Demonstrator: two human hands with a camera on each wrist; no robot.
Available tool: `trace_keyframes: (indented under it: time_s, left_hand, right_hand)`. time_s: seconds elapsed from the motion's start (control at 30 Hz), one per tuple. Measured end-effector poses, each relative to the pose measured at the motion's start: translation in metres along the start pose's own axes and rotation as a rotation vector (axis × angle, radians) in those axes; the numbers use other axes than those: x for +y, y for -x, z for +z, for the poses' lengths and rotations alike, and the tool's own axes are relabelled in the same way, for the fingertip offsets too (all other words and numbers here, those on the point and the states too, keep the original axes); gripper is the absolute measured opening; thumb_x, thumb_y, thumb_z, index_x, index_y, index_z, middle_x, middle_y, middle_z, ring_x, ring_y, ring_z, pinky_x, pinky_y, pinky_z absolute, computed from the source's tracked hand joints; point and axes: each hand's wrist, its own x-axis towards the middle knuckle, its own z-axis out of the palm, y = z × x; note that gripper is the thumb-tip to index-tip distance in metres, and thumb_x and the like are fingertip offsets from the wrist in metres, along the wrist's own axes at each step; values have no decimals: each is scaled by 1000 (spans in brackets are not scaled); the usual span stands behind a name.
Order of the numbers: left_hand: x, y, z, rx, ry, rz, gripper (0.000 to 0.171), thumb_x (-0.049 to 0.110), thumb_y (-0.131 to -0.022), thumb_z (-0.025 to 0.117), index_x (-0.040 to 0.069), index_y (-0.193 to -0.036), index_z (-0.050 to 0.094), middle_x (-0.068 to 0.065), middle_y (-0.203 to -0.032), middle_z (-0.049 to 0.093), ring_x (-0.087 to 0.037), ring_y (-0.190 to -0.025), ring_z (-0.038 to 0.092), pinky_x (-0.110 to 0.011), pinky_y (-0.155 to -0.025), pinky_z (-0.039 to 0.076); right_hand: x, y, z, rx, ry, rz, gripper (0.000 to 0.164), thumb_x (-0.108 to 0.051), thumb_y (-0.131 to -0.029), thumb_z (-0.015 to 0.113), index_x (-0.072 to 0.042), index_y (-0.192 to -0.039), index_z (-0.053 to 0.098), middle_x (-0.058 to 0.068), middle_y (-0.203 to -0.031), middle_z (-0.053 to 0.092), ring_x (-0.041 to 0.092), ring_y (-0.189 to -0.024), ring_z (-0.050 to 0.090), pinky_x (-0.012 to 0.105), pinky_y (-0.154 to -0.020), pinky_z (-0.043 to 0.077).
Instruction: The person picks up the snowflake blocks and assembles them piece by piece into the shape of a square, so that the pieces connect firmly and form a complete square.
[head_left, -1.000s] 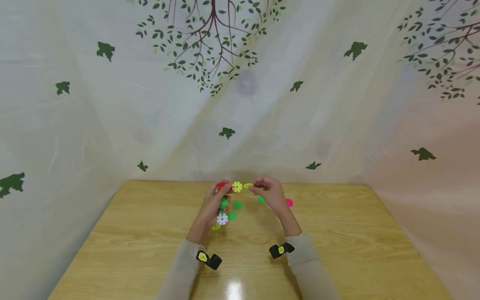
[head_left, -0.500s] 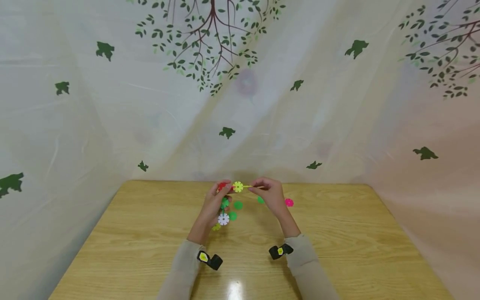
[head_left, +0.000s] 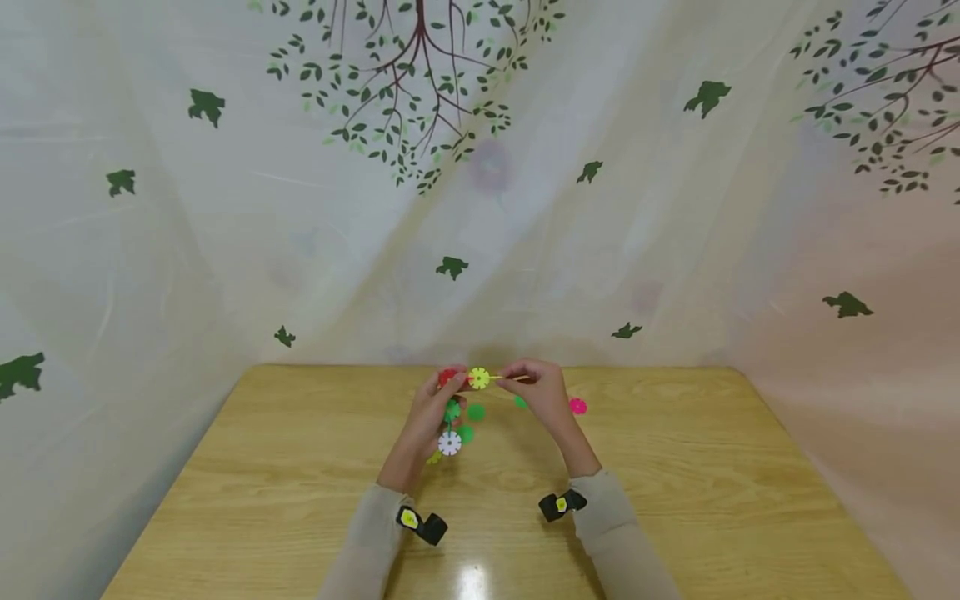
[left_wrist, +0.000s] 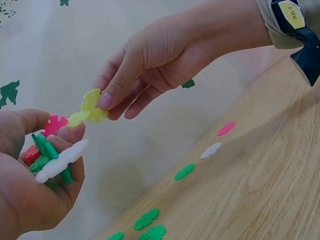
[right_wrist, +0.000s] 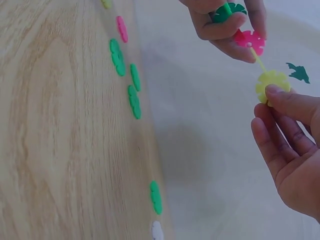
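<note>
My left hand [head_left: 427, 408] grips a chain of interlocking flower-shaped plastic discs. A red disc [head_left: 447, 377] shows at its fingertips, with a green disc [head_left: 452, 410] and a white disc [head_left: 450, 442] hanging below in the head view. From the pink disc [left_wrist: 55, 125] a yellow disc [head_left: 478, 378] sticks out to the right. Slotted to that one is a second yellow disc [left_wrist: 92, 106], which my right hand [head_left: 542, 390] pinches between thumb and fingers. Both hands are raised above the table. Part of the chain is hidden behind the left palm and fingers.
Loose discs lie on the wooden table [head_left: 675, 500] below the hands: several green ones [head_left: 476, 412], a white one [left_wrist: 211, 150] and a pink one [head_left: 577, 406] to the right. A fabric backdrop [head_left: 525, 275] with printed leaves rises behind the table's far edge.
The yellow disc in my right fingers has turned from partly face-on to edge-on in the head view. Both hands stay almost where they were, each still holding the discs.
</note>
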Motion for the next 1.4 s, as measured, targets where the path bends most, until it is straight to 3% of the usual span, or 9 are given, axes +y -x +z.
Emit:
trace_keyframes:
  time_s: [0.2, 0.47, 0.63, 0.83, 1.07, 1.2, 1.4]
  left_hand:
    - [0, -1, 1, 15, -7, -5, 40, 27, -106, 57, 4, -139, 54, 2, -91, 69, -4, -57, 49, -16, -46, 38]
    - [0, 3, 1, 37, -62, -28, 38, 27, -104, 60, 6, -135, 56, 3, -90, 62, -4, -57, 48, -16, -48, 39]
    - [-2, 4, 0, 45, -62, -30, 38, 26, -104, 61, 5, -135, 56, 1, -80, 60, -3, -53, 46, -15, -47, 38]
    - [-1, 6, 0, 46, -40, -13, 39, 26, -103, 62, 3, -134, 56, 1, -71, 58, -4, -51, 45, -15, -46, 38]
    - [-3, 5, 0, 42, -23, 2, 41, 24, -102, 64, 2, -136, 57, 2, -72, 59, -5, -54, 48, -17, -46, 39]
    - [-3, 5, 2, 33, -14, 15, 41, 22, -102, 65, 7, -139, 57, 3, -75, 60, -5, -55, 50, -17, -46, 40]
    - [-1, 2, 2, 32, -11, 15, 44, 22, -100, 68, 10, -141, 58, 6, -71, 63, -4, -53, 52, -17, -44, 43]
  right_hand:
    - [31, -8, 1, -2, -16, -12, 9, 2, -87, 77, 9, -93, 75, 27, -95, 74, 25, -84, 73, 19, -74, 58]
    - [38, -5, 3, -13, -60, -29, 10, -1, -85, 80, 5, -90, 75, 25, -93, 75, 5, -79, 70, 21, -72, 60]
    - [39, -2, 3, -22, -63, -25, 11, -1, -86, 80, 6, -93, 76, 26, -96, 74, 9, -81, 71, 19, -73, 59]
    - [35, -2, 3, -37, -79, -28, 10, 4, -86, 77, 12, -93, 74, 31, -96, 73, 24, -84, 73, 19, -73, 59]
    - [7, 5, 0, -23, -97, -46, 8, 9, -85, 76, 15, -88, 72, 32, -93, 72, 14, -78, 74, 20, -72, 60]
    - [3, 6, -4, -10, -102, -64, 5, 11, -83, 76, 15, -86, 73, 31, -90, 73, 9, -75, 73, 20, -70, 60]
    - [2, 2, -11, -43, -90, -87, 6, 12, -83, 76, 15, -85, 72, 33, -90, 72, 18, -75, 75, 20, -68, 60]
